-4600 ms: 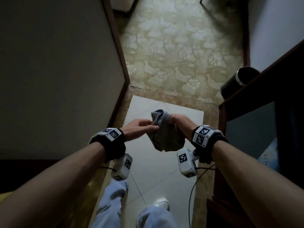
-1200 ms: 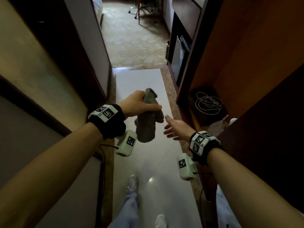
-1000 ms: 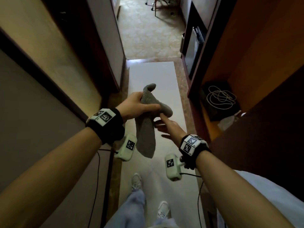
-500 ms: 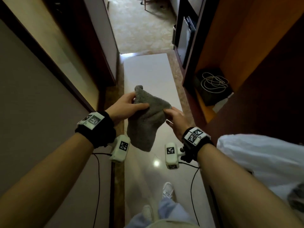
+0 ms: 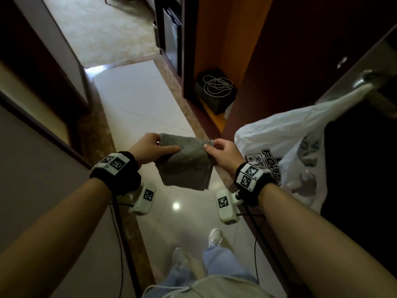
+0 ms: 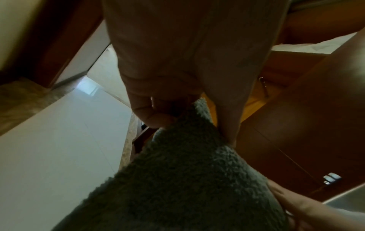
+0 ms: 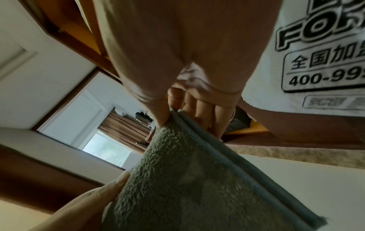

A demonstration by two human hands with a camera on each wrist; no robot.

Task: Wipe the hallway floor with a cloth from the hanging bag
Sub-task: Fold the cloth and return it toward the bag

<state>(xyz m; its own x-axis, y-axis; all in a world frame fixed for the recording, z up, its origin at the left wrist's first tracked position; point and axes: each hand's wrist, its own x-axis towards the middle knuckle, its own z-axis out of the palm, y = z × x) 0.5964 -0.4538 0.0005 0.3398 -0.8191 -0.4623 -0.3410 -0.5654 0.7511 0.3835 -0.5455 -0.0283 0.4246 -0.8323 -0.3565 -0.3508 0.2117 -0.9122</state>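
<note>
A grey terry cloth (image 5: 185,162) hangs folded between my two hands, held up above the white tiled hallway floor (image 5: 137,100). My left hand (image 5: 150,149) pinches its top left corner, thumb on the near face. My right hand (image 5: 221,150) pinches the top right corner. In the left wrist view the cloth (image 6: 187,179) runs down from my left hand (image 6: 177,112). The right wrist view shows the cloth (image 7: 193,179) and its hemmed edge under my right hand (image 7: 177,115). A white plastic bag (image 5: 285,147) with black print hangs from a door handle (image 5: 367,79) at the right.
The hallway is narrow, with a wall (image 5: 32,158) on the left and a wooden wardrobe (image 5: 225,39) on the right. A black box with a coiled cable (image 5: 216,89) sits in its open bottom. Patterned carpet (image 5: 103,29) lies beyond the tiles. My feet (image 5: 214,236) stand below.
My right hand has taken hold of the cloth's other corner and both hands have pulled it flat and wide. The view has swung so the hanging bag and door handle show at the right.
</note>
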